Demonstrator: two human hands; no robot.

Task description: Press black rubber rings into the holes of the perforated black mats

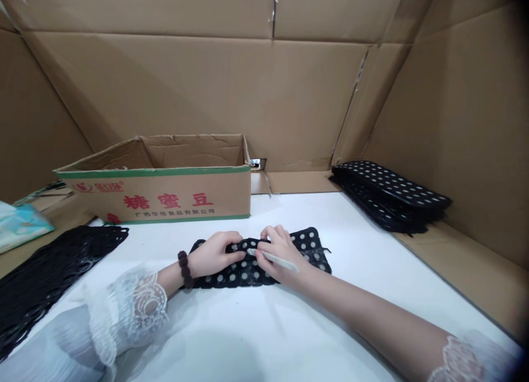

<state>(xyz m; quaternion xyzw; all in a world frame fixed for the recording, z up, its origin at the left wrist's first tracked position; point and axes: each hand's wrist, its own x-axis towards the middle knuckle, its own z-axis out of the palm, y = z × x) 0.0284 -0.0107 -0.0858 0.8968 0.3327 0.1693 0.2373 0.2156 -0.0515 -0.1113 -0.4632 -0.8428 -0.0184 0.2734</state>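
A black rectangular pad with rows of pale round dots (244, 276) lies flat on the white table before me. My left hand (217, 253) rests on its left half, thumb and index finger pinched at the pad's upper middle. A dark beaded band circles that wrist. My right hand (285, 255) grips a slim whitish hand tool (279, 261), its tip against the dots close to my left thumb. Exactly what the tip touches is too small to make out.
Behind stands an open cardboard box (165, 197) with green edges and red lettering. Black lattice-like sheets (53, 277) lie at the left, near a teal-and-white soft packet (22, 225). Several dotted black pads (392, 192) are stacked at the right. Cardboard walls (198, 90) surround the white table (231, 338).
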